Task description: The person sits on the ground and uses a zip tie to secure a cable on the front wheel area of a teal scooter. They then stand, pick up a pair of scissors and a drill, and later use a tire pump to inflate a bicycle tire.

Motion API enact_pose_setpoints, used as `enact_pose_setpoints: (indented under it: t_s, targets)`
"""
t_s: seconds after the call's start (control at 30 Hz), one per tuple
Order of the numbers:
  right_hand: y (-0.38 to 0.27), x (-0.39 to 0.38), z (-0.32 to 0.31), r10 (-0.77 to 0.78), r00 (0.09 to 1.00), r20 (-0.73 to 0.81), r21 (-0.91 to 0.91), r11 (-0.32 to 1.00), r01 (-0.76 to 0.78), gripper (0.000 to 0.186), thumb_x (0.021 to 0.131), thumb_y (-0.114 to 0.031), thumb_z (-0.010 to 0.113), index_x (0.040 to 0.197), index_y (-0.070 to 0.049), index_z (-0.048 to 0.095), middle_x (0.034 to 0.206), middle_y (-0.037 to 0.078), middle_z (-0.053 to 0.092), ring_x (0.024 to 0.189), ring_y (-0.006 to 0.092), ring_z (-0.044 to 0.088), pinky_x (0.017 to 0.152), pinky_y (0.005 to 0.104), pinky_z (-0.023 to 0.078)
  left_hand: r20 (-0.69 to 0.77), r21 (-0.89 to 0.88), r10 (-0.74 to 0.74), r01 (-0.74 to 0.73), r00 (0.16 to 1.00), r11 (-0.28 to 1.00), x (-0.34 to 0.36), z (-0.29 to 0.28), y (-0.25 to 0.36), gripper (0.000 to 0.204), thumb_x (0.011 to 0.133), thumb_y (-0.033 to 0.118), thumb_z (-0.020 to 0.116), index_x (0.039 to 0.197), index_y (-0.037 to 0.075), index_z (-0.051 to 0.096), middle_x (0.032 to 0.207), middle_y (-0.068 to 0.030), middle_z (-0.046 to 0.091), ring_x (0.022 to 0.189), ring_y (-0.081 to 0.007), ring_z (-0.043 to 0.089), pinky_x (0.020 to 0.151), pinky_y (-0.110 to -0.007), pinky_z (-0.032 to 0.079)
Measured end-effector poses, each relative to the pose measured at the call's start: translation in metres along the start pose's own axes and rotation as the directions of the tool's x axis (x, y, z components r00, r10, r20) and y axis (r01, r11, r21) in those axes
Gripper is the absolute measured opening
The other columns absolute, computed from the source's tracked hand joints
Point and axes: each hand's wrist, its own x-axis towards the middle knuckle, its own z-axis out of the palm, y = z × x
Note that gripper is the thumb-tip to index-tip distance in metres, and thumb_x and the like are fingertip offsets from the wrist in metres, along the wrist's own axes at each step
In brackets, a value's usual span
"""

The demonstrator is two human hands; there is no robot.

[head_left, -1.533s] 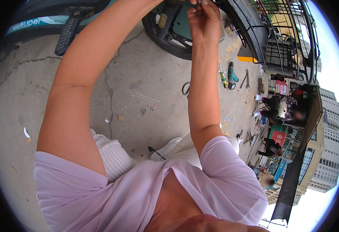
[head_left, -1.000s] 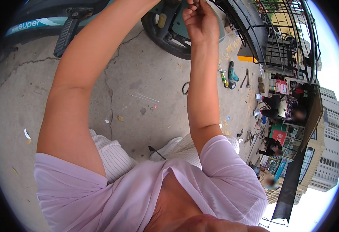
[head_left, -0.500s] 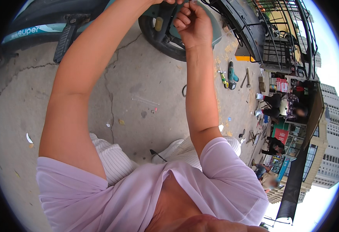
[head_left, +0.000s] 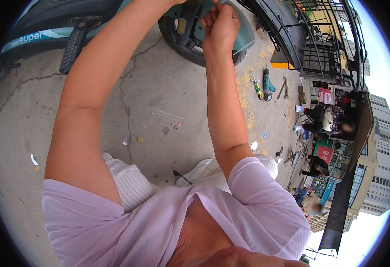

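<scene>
downward head-level fisheye view

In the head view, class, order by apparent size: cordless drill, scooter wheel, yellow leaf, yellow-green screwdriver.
1. Scooter wheel, partly hidden
2. Cordless drill
3. Yellow-green screwdriver, slimmer
4. Yellow leaf

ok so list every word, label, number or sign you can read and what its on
White lettering, teal side stripe of the dark scooter: legible, but I won't copy it out.
Pale characters, red rectangular sign at right: also not copied.
Narrow blue sign below it: too small to read.
Red-and-white packages: any print too small to read.
</scene>
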Motion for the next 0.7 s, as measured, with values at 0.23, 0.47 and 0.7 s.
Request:
enact_pose_setpoints:
  t_s: [0.23, 0.47, 0.7]
  targets:
    - [0.018, 0.006, -0.002, -0.142, 0.988, -0.062, -0.144, 0.981, 0.132, 0.022, 0.094, -0.019, 0.049, 0.073, -0.012, 0.052, 0.058, -0.006, 0.044, 0.048, 0.0041, 0.037, 0.044, 0.0217, 0.027, 0.001, -0.081, 0.051, -0.051, 0.999, 0.995, 0.002, -0.003, -0.011, 0.017, 0.078, -0.005, 0.063, 0.093, 0.002, 0.062, 0.08, -0.0041, 0.064, 0.074, -0.0122, 0.062, 0.067, -0.023, 0.049]
    - [0.02, 0.0, 0.004, -0.278, 0.958, -0.075, -0.259, 0.933, 0.25, 0.024, 0.093, -0.02, 0.051, 0.071, -0.01, 0.051, 0.061, -0.008, 0.043, 0.052, 0.0018, 0.035, 0.045, 0.0211, 0.027, 0.05, 0.016, 0.098, -0.099, 0.994, 0.995, -0.007, -0.001, -0.007, 0.024, 0.076, -0.01, 0.061, 0.099, -0.001, 0.061, 0.088, -0.0076, 0.065, 0.082, -0.0172, 0.063, 0.076, -0.027, 0.051]
    - [0.022, 0.003, -0.012, -0.387, 0.922, -0.001, -0.475, 0.812, 0.34, 0.019, 0.088, -0.015, 0.051, 0.076, -0.002, 0.056, 0.063, -0.001, 0.05, 0.056, 0.0093, 0.044, 0.051, 0.027, 0.035, -0.052, -0.099, 0.101, -0.106, 0.993, 0.989, 0.007, 0.005, -0.013, 0.017, 0.077, -0.008, 0.063, 0.092, 0.001, 0.061, 0.084, -0.0065, 0.065, 0.077, -0.0182, 0.065, 0.071, -0.028, 0.052]
